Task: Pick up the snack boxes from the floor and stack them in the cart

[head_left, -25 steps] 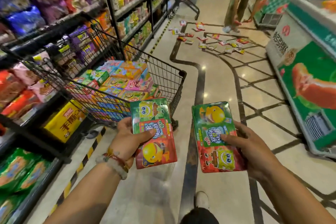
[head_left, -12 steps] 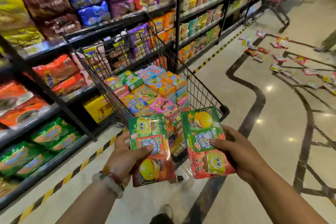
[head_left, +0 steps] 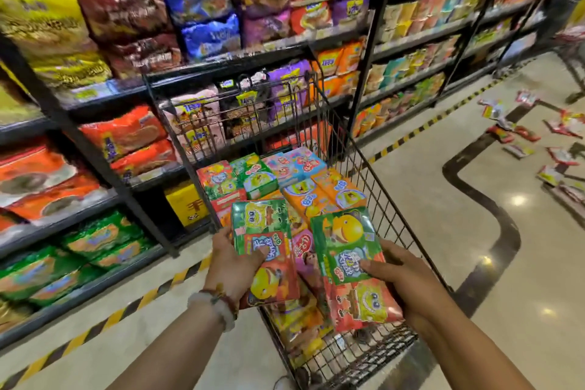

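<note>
My left hand (head_left: 232, 266) grips a green-and-red snack box (head_left: 264, 250), thumb across its face. In my right hand (head_left: 408, 282) is a second green-and-red snack box (head_left: 348, 266), held from its right edge. Both boxes hover over the near end of the black wire cart (head_left: 345, 142). Several snack boxes (head_left: 285, 174) in orange, green, pink and blue are stacked inside the cart. More snack boxes (head_left: 538, 139) lie scattered on the floor at the far right.
Black shelves (head_left: 104, 168) packed with noodle and snack bags run along the left, right behind the cart. A yellow-black stripe (head_left: 95, 329) marks the floor at the shelf base. Glossy beige floor (head_left: 443, 199) with a dark inlay band stretches to the right.
I have come up to the cart; both hands with their boxes have moved from in front of it to above its near end. The view turned left toward the shelves.
</note>
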